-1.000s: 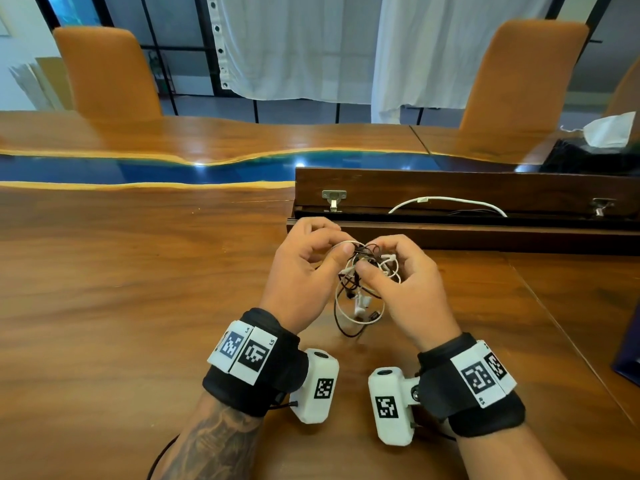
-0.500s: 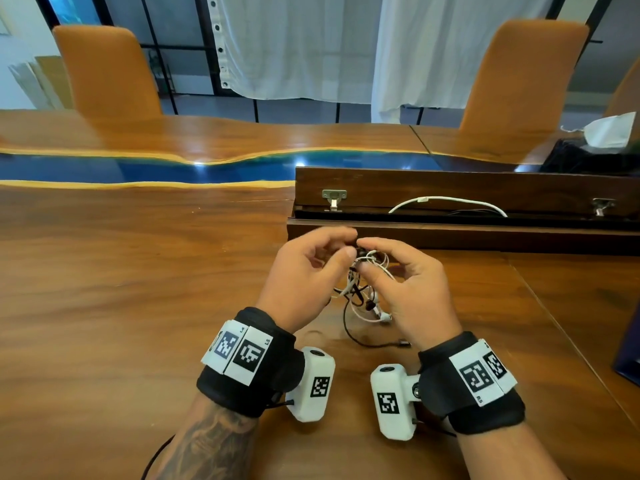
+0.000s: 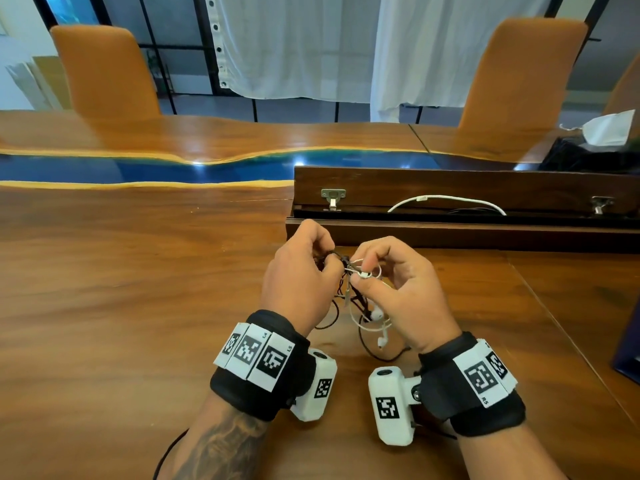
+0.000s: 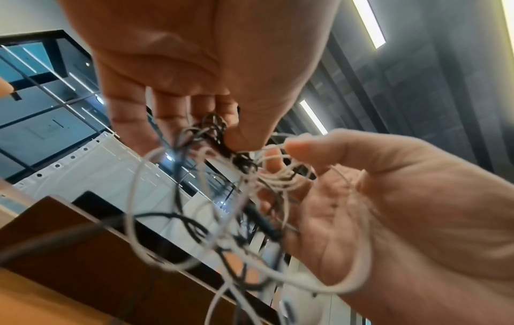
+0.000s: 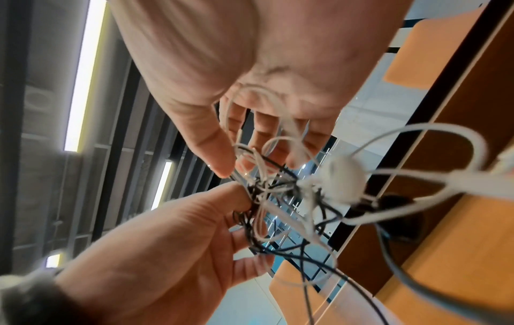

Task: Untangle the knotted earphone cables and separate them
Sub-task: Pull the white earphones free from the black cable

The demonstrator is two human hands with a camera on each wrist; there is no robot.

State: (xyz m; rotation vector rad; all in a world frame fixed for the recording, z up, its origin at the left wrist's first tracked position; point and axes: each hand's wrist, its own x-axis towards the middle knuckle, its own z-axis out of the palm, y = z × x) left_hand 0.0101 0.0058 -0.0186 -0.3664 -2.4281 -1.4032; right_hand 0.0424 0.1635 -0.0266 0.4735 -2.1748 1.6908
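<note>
A tangle of black and white earphone cables (image 3: 349, 271) hangs between my two hands above the wooden table (image 3: 138, 306). My left hand (image 3: 329, 261) pinches the black cable knot (image 4: 214, 127) between thumb and fingertips. My right hand (image 3: 363, 275) pinches white cable loops (image 5: 239, 156) just right of that knot. White earbuds (image 3: 378, 315) dangle under the right palm, one of them (image 5: 342, 178) close to the right wrist camera. A black cable loop (image 3: 381, 356) trails onto the table.
An open wooden cable hatch (image 3: 450, 183) stands just behind the hands, with a white cable (image 3: 446, 198) lying in it. A tissue box (image 3: 606, 133) sits far right, and a dark object (image 3: 628, 355) lies at the right edge. Orange chairs (image 3: 107, 71) stand across the table.
The hands have drawn slightly apart and the clump has loosened. The knot is now stretched between them, and the white earbuds hang lower under the right hand.
</note>
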